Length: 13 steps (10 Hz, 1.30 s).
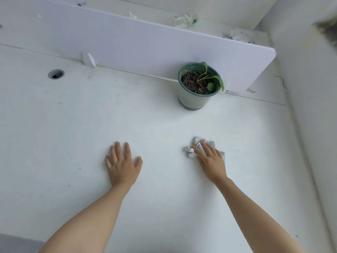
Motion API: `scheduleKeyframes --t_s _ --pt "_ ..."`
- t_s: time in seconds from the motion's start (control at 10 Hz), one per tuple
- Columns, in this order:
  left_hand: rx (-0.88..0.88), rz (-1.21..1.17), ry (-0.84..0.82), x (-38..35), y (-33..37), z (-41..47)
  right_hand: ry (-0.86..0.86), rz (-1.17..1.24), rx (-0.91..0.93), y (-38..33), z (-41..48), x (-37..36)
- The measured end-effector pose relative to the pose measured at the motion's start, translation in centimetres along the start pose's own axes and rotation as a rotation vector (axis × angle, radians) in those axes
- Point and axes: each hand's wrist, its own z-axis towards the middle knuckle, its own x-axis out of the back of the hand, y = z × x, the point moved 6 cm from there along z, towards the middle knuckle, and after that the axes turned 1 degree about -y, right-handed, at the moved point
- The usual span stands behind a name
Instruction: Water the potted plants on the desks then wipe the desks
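Right hand (pixel 211 161) flat on crumpled cloth (pixel 199 146), pressing it to desk (pixel 73 134) — left hand (pixel 122 165) splayed on bare surface. Potted plant (pixel 199 86) against divider (pixel 127 42).

One green pot (pixel 193 101) stands on the one desk (pixel 73 134) I can see in full. It holds a single small plant (pixel 201 77) with three leaves (pixel 219 81). Right behind the pot runs one white divider panel (pixel 145 42). Left of the pot along that panel's foot there is one white bracket (pixel 88 59), and farther left one round cable hole (pixel 56 74). In front of the pot I count two hands, the left hand (pixel 122 165) and the right hand (pixel 211 161), and one crumpled cloth (pixel 190 151) under the right. Beyond the panel, behind the pot, lie what looks like one bottle (pixel 185 20) and one crumpled white wad (pixel 237 34).
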Motion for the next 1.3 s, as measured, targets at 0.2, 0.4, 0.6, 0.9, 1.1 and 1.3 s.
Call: scheduleKeyframes --t_s 0.2,0.4,0.6,0.9,1.1,1.3 --pt "-0.004 0.001 0.001 0.0 0.0 0.0 0.110 0.052 -0.344 8.5 -3.0 3.5" --pt "0.024 0.017 0.001 0.0 0.0 -0.1 0.297 0.404 -0.763 18.3 -3.5 6.3" --pt "0.059 0.025 0.012 0.0 0.0 -0.2 0.409 0.321 -0.751 22.9 -0.7 10.2" --pt "0.096 0.050 0.059 -0.1 -0.1 0.0 0.187 0.167 -0.743 25.7 6.0 7.3" --pt "0.097 0.051 0.063 -0.2 0.0 0.0 0.218 0.168 -0.788 22.7 5.9 4.6" --pt "0.075 -0.003 0.039 -0.1 0.0 -0.1 0.262 0.173 -0.504 12.8 3.4 2.2"
